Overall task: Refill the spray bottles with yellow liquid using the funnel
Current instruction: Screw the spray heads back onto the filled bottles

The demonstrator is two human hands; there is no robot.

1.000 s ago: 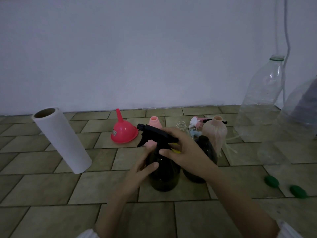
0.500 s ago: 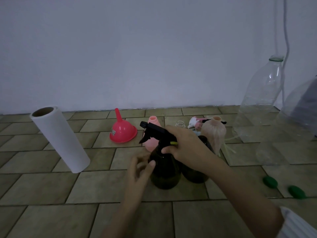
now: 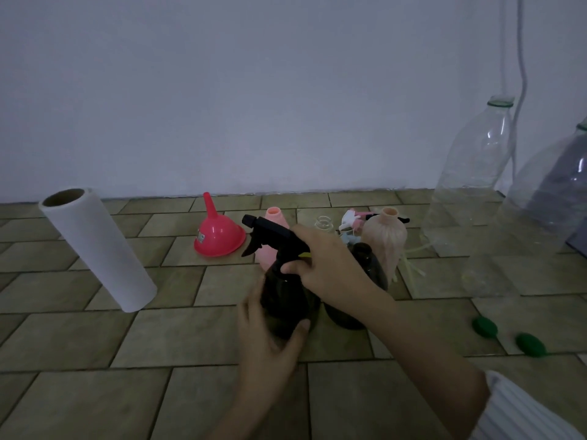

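On the floor in front of you, the dark bottle stands with its black sprayer on top. A second ago your left hand was loose beside the bottle, fingers spread. Now it has closed in and wraps the bottle's round belly, thumb on the near side. Your right hand has stayed on the neck, fingers curled round the collar just under the sprayer. So the bottle is now held firm at the bottom and gripped at the top. I think you are about to twist the sprayer off, and no filling has begun yet.

The funnel sits upside down on the floor, behind and to the left, apart from both hands. A second dark bottle with no top stands just behind your right hand. I can't see any yellow liquid in the big clear bottles on the right.
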